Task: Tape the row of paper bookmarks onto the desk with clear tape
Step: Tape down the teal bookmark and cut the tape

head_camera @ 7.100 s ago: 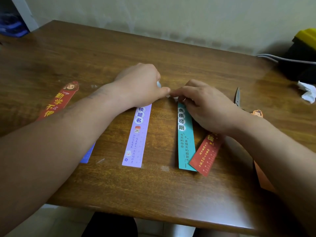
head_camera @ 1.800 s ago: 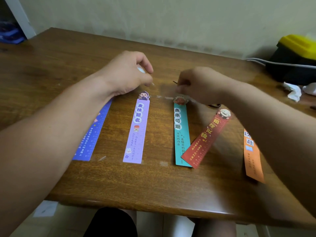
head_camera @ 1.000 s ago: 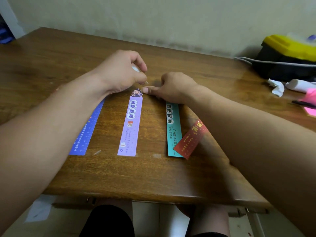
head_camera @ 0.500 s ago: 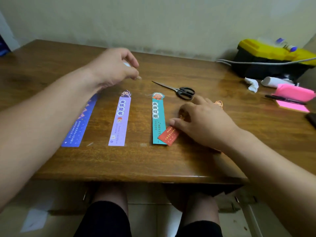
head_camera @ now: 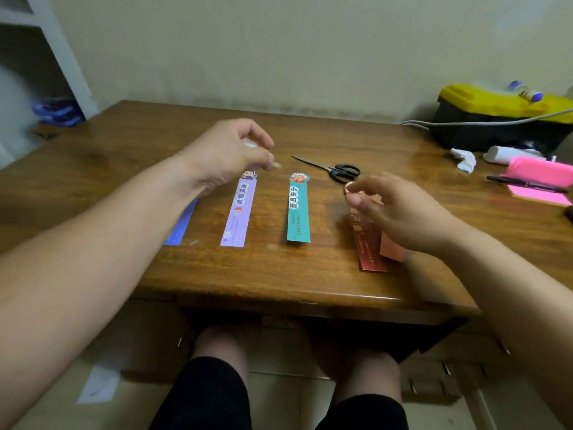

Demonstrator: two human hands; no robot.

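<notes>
Pinching the red bookmark (head_camera: 369,249) by its top in the right grip (head_camera: 400,209), clutching tape (head_camera: 250,144) in the curled left grip (head_camera: 229,153); risking laying it crooked, overlapping the orange bookmark (head_camera: 392,249)

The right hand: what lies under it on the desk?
Two bookmarks: the red bookmark, whose top the right hand pinches, and an orange bookmark beside it. Only their lower ends show; the hand covers the rest of both.

Blue paper bookmark (head_camera: 181,226), lilac paper bookmark (head_camera: 238,209), white-lettered teal paper bookmark (head_camera: 298,215) and gold-printed red paper bookmark (head_camera: 369,252); brown wood-grain desk (head_camera: 279,268); black-handled steel scissors (head_camera: 339,171).
</notes>
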